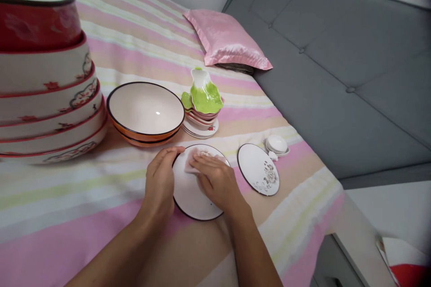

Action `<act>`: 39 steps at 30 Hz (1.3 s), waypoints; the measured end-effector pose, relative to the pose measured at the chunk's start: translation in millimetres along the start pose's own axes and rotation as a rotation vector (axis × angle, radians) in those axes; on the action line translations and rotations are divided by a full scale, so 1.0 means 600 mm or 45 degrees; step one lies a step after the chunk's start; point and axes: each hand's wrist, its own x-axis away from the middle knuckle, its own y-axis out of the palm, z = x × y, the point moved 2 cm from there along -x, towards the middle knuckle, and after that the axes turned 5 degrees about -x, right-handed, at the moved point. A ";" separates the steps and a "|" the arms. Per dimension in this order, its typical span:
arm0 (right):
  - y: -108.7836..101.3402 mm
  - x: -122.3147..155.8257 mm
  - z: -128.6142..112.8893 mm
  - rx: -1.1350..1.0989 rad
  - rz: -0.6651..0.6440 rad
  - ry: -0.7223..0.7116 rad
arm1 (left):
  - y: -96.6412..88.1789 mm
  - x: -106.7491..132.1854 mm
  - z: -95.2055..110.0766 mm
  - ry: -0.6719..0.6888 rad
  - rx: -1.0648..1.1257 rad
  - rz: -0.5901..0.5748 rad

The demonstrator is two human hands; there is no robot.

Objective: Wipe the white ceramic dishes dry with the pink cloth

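A white plate with a dark rim [191, 199] lies on the striped bedspread, with flowers partly showing near its far edge. My left hand [160, 179] grips its left side, the thumb along the rim and the other fingers hidden behind. Across the plate, my right hand [217, 179] presses a thin, pale pink cloth [191, 165] against the surface with its fingertips. Just to the right lies a second dark-rimmed plate [254, 166] with a brown flower print.
At left rises a tall stack of red-rimmed bowls [43, 71]. Beyond my hands are orange bowls [144, 107] and green leaf-shaped dishes [207, 94] over small plates [202, 132]. Small white dishes [276, 144], a pink pillow [229, 40] and a grey headboard [330, 63] are at right.
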 end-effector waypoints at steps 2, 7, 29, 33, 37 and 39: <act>0.003 -0.002 -0.005 -0.022 -0.012 -0.064 | 0.000 -0.001 -0.002 0.018 0.006 0.000; 0.008 -0.003 -0.001 0.079 0.038 -0.018 | -0.002 -0.002 -0.005 0.051 -0.015 -0.034; -0.035 0.023 -0.048 0.243 -0.101 0.649 | 0.002 0.006 0.005 -0.043 -0.022 -0.015; -0.027 0.020 -0.077 0.020 -0.212 0.371 | 0.001 0.006 0.008 -0.034 -0.074 -0.009; -0.011 0.013 -0.078 -0.150 -0.184 0.126 | 0.000 0.005 0.009 0.002 -0.084 -0.031; -0.003 0.009 -0.066 -0.207 -0.117 0.073 | 0.000 0.005 0.009 0.009 -0.094 -0.024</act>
